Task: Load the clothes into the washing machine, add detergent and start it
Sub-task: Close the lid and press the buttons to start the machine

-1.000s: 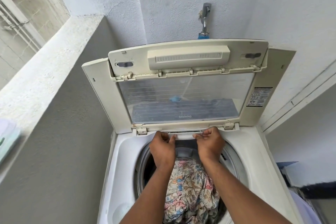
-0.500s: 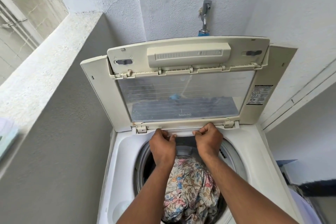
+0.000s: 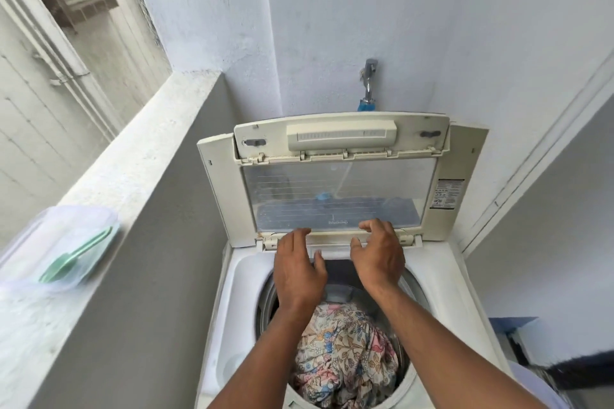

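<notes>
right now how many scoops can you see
1: a green scoop lying on the clear lidded container on the ledge, left of the washing machine. Others could be hidden inside.

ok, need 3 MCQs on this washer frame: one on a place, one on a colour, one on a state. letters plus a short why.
1. Where is the clear container with the scoop?
A. On the ledge left of the washing machine
B. Inside the drum
C. On the floor to the right

2. What colour is the scoop?
A. Red
B. Green
C. Black

3. How does the lid stand?
A. Shut flat
B. Taken off
C. Raised, folded back toward the wall

Key:
1 A, the container sits on the ledge beside the washing machine.
2 B, the scoop is pale green.
3 C, the lid stands upright below the tap, drum open with the floral clothes inside; the left hand and right hand are open at the rear rim.
</notes>
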Motion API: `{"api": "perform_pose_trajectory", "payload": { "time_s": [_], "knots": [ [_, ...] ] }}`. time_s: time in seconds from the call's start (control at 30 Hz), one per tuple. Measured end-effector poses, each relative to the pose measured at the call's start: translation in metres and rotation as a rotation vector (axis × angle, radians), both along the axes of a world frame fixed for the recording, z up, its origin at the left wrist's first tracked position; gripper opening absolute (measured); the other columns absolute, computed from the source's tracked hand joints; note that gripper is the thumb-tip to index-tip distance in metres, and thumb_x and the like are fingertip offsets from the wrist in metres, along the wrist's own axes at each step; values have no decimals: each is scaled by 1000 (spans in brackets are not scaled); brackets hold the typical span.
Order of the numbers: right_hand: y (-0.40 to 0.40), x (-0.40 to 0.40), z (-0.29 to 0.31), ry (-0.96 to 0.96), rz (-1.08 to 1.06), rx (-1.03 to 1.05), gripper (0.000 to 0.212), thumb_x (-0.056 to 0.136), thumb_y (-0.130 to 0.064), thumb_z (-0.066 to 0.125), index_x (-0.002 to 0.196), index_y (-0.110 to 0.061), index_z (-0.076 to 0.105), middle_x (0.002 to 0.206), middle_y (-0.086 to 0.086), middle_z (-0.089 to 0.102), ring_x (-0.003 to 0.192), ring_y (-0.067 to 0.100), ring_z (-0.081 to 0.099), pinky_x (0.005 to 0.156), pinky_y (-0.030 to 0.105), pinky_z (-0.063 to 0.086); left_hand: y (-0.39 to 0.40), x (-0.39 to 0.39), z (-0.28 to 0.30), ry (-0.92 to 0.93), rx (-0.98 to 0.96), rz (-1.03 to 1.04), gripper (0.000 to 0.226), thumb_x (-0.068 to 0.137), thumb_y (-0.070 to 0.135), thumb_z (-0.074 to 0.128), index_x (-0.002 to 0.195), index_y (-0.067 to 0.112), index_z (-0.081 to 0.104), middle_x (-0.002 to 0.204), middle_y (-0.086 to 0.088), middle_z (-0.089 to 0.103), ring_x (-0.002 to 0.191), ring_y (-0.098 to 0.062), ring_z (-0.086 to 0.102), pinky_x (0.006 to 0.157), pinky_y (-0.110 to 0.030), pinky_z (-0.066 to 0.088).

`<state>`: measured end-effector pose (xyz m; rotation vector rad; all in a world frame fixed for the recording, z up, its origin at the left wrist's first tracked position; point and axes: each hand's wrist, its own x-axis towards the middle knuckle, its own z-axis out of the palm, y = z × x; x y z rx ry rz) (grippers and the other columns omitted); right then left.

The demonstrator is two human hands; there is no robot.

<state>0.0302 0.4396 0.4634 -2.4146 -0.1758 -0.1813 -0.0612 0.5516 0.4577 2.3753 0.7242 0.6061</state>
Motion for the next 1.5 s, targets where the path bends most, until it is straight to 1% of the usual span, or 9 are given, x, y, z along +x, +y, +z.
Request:
{"api": "perform_pose_trajectory", "payload": {
  "time_s": [0.13, 0.27, 0.43, 0.57, 0.67, 0.77, 0.93, 1.13, 1.5],
  "knots": [
    [-1, -5, 45, -153, 49, -29, 32, 83, -25, 84, 111, -23, 67, 114, -2, 67, 87, 25, 71, 60, 30, 52, 4, -1, 34, -65, 195, -41, 55, 88, 20, 71, 140, 16, 55, 147, -4, 56, 142, -27, 48, 120, -49, 39],
    [0, -7, 97, -310, 100, -50, 37, 80, -24, 87, 113, -22, 69, 114, -1, 66, 90, 25, 71, 63, 29, 53, 9, 4, 80, -113, 321, -58, 65, 89, 25, 70, 149, 16, 47, 158, -5, 47, 152, -25, 37, 129, -48, 24],
    [3, 6, 163, -497, 139, -59, 46, 77, -20, 89, 117, -20, 65, 119, 3, 65, 102, 24, 69, 74, 34, 61, 21, 23, 145, -185, 420, -75, 73, 79, 29, 79, 146, 16, 51, 149, -6, 53, 139, -28, 48, 123, -47, 35],
    [8, 30, 198, -470, 168, -137, 60, 75, -22, 89, 129, -20, 62, 131, 5, 59, 116, 28, 60, 88, 42, 59, 35, 47, 181, -174, 488, -149, 87, 73, 30, 81, 150, 13, 45, 152, -9, 49, 141, -31, 45, 123, -46, 32],
    [12, 50, 208, -371, 239, -321, 70, 78, -31, 84, 141, -21, 54, 147, 6, 49, 132, 28, 50, 103, 46, 46, 47, 66, 197, -2, 465, -213, 103, 77, 36, 81, 161, 12, 26, 166, -11, 29, 153, -31, 29, 128, -47, 21],
    [14, 65, 211, -274, 278, -423, 75, 81, -33, 81, 146, -20, 47, 154, 5, 44, 138, 27, 46, 105, 47, 42, 57, 84, 206, 186, 431, -244, 109, 82, 43, 79, 164, 15, 13, 171, -8, 18, 158, -29, 19, 130, -54, 12],
    [12, 82, 205, -262, 345, -462, 80, 80, -33, 81, 148, -17, 42, 148, 2, 51, 138, 25, 46, 105, 48, 40, 67, 97, 208, 257, 396, -285, 101, 85, 43, 78, 162, 15, 19, 165, -6, 32, 154, -30, 30, 129, -59, 9],
    [12, 84, 198, -317, 351, -525, 75, 81, -34, 81, 145, -19, 47, 141, 5, 55, 133, 26, 50, 117, 56, 29, 64, 97, 202, 268, 482, -269, 85, 85, 44, 74, 155, 18, 34, 149, -6, 48, 141, -32, 41, 127, -55, 18],
    [-1, 47, 198, -404, 345, -383, 69, 73, -46, 87, 131, -23, 60, 120, 5, 63, 111, 26, 57, 107, 44, 40, 39, 59, 191, 105, 516, -212, 60, 84, 34, 68, 140, 19, 52, 128, -6, 59, 120, -34, 51, 118, -50, 31]
  ]
}}
